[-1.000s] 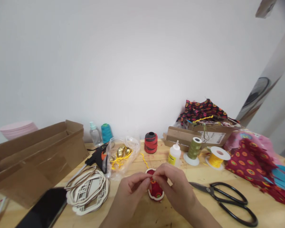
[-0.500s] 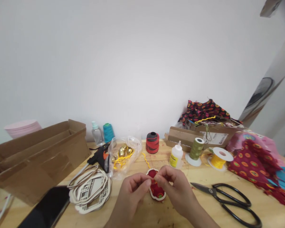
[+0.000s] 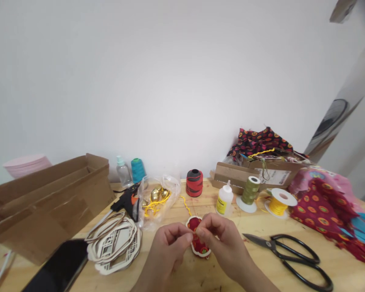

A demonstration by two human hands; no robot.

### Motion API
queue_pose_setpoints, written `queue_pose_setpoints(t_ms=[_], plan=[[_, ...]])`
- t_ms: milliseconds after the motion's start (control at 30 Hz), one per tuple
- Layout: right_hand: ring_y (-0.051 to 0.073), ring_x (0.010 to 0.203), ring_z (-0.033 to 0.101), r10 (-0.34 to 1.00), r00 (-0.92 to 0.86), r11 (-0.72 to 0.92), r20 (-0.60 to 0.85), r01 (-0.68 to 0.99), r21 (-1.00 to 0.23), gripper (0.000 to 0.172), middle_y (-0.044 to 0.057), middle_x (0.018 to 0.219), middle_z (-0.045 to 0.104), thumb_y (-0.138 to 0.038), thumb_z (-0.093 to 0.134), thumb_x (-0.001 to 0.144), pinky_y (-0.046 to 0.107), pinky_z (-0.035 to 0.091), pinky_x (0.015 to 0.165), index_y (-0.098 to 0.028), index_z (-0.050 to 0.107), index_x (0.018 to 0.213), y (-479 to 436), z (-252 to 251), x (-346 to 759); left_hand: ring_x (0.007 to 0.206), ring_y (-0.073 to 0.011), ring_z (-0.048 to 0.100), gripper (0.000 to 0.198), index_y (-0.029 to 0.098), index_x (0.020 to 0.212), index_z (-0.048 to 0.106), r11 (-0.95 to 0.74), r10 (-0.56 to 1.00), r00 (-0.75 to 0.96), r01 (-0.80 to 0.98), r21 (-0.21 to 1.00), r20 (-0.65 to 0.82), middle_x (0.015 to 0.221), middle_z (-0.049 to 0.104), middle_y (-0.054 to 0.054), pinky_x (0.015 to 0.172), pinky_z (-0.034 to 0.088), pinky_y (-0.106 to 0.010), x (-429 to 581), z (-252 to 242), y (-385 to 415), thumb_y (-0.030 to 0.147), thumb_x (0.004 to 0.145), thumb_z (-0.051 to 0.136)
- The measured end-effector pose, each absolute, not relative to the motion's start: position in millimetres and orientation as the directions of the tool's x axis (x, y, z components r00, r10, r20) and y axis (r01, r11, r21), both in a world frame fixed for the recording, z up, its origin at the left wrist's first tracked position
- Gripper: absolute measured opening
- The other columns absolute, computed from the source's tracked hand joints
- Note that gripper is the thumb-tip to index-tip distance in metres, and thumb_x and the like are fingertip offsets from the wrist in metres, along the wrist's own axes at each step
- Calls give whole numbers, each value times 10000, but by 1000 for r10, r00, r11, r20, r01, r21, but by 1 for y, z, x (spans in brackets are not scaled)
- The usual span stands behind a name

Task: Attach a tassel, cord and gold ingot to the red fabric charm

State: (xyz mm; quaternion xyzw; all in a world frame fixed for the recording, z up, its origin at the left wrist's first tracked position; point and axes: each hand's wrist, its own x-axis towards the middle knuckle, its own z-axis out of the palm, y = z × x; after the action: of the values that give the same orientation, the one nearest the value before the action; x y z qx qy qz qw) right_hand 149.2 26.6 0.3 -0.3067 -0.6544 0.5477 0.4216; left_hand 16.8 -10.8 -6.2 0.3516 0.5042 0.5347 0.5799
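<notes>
Ornament (image 3: 198,244): on table (image 3: 252,224) before me; red cloth (image 3: 195,222) already within white rim (image 3: 202,256).
Cord (image 3: 185,205): already at its top.
Left hand (image 3: 173,244): tips pinched closed, on what I cannot tell.
Right hand (image 3: 226,245): likewise.
Work left: I cannot tell.
</notes>
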Motion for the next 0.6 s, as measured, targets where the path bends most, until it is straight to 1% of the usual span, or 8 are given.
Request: queue_pose_setpoints(t_ms=[167, 300, 433, 500, 600], plan=[[64, 440, 385, 878, -428, 184, 216, -115, -976, 279, -40, 499, 433, -368, 558, 714, 181, 308, 415, -144, 478, 569, 25, -3, 147, 246, -5, 160, 128, 152, 497, 535, 185, 968, -134, -177, 967, -210, 272, 296, 125, 277, 81, -145, 23, -2, -9, 256, 531, 600], [66, 429, 377, 884, -419, 167, 207, -131, -977, 297, -42, 486, 424, -399, 562, 704, 186, 313, 405, -151, 470, 567, 25, -2, 147, 246, -6, 157, 150, 149, 517, 540, 197, 965, -131, -201, 959, -226, 269, 282, 130, 280, 88, -149, 23, -1, -11, 283, 543, 603], [70, 434, 389, 876, -426, 195, 225, -113, -974, 288, -35, 486, 437, -382, 563, 709, 192, 325, 416, -149, 480, 562, 26, 2, 148, 297, -5, 146, 225, 126, 558, 569, 151, 981, -73, -281, 948, -178, 335, 283, 118, 304, 81, -147, 18, -5, -15, 340, 624, 577], [71, 438, 394, 872, -426, 215, 240, -105, -971, 278, -36, 480, 439, -366, 560, 715, 193, 328, 423, -149, 482, 559, 26, 3, 149, 310, -7, 143, 258, 121, 558, 573, 143, 985, -53, -306, 941, -167, 353, 280, 113, 310, 81, -149, 16, -6, -15, 365, 642, 567], [69, 434, 394, 874, -426, 210, 233, -102, -972, 277, -38, 481, 440, -361, 563, 712, 189, 324, 417, -152, 477, 552, 25, 3, 149, 288, -4, 151, 214, 121, 567, 586, 153, 983, -62, -239, 959, -172, 322, 287, 118, 304, 81, -151, 16, -6, -13, 331, 601, 604]])
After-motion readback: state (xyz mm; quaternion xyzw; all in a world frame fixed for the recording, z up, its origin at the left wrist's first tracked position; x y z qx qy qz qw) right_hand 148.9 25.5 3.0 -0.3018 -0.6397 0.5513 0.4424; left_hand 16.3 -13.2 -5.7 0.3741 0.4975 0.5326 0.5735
